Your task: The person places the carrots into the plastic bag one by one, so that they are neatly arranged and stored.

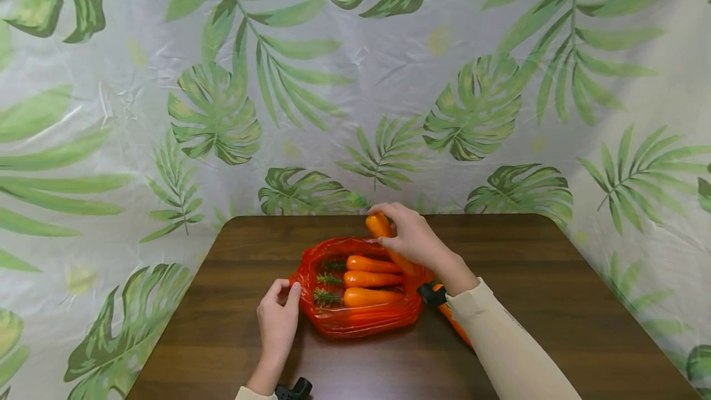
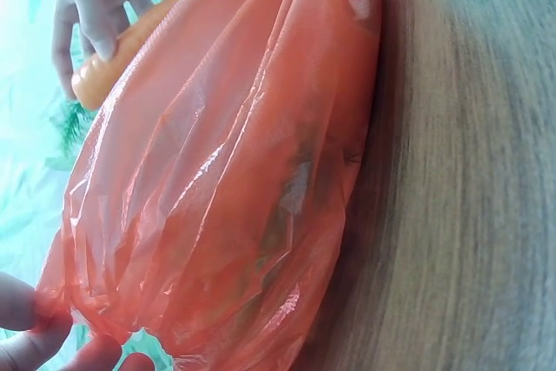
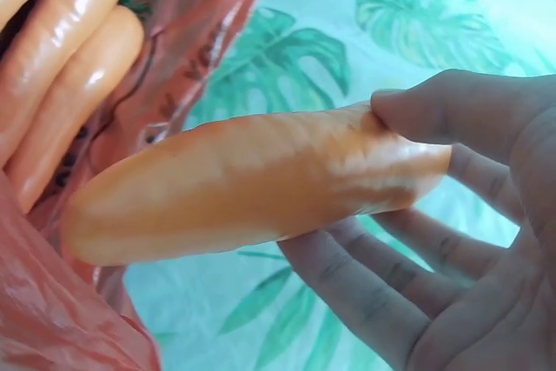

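An orange carrot (image 1: pixel 379 225) with a green leafy top is gripped between the thumb and fingers of my right hand (image 1: pixel 413 236). It is tilted over the far right rim of a red plastic bag (image 1: pixel 366 327). In the right wrist view, the held carrot (image 3: pixel 234 188) has its tapered end near the bag's red edge. My left hand (image 1: pixel 279 320) pinches the bag's left rim; its fingertips show in the left wrist view against the bunched plastic (image 2: pixel 217 171). Inside the wide bag mouth, several carrots (image 1: pixel 373 297) lie side by side, leafy tops to the left.
Another carrot (image 1: pixel 458 327) lies on the dark wooden table (image 1: pixel 222 338), partly behind my right forearm. A leaf-patterned sheet (image 1: pixel 389 79) hangs beyond the table's far edge. Dark straps with small devices (image 1: pixel 430 294) sit on both wrists.
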### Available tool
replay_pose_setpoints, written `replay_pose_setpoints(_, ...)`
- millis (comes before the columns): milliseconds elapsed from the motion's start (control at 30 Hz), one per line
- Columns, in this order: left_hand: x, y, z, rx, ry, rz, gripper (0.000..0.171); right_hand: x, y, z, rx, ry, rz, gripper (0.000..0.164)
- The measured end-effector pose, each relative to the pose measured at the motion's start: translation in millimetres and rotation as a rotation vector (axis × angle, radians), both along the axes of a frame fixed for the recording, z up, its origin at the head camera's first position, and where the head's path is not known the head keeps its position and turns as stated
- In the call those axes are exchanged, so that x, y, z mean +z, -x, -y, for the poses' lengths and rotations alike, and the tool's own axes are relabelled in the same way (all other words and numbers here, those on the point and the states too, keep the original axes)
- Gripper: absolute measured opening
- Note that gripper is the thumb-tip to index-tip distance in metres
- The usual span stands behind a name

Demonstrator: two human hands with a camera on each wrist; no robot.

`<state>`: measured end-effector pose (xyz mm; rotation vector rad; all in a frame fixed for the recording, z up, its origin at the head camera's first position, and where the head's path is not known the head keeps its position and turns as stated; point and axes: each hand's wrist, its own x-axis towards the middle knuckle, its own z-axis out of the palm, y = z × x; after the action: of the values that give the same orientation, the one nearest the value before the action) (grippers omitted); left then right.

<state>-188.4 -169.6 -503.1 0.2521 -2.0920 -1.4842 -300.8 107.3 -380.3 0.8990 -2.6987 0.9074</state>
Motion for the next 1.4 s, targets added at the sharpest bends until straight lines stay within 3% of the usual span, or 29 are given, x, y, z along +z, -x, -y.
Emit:
replay_pose_setpoints(567, -1.5, -0.1, -1, -0.001, 0.008, -0.018, 0.005, -27.4, 12.1, 7, 0.158, -0.12, -0.09, 0.058)
replay_pose_setpoints(967, -3.2, -1.2, 1, 0.001, 0.008, -0.02, 0.008, -47.2, 23.0, 12, 0.328, -0.088, -0.106, 0.054)
replay_pose_setpoints(1400, -2.3, 1.8, 1, 0.012, 0.016, -0.024, 0.005, -67.4, 29.9, 9, 0.356, -0.228, -0.117, 0.053)
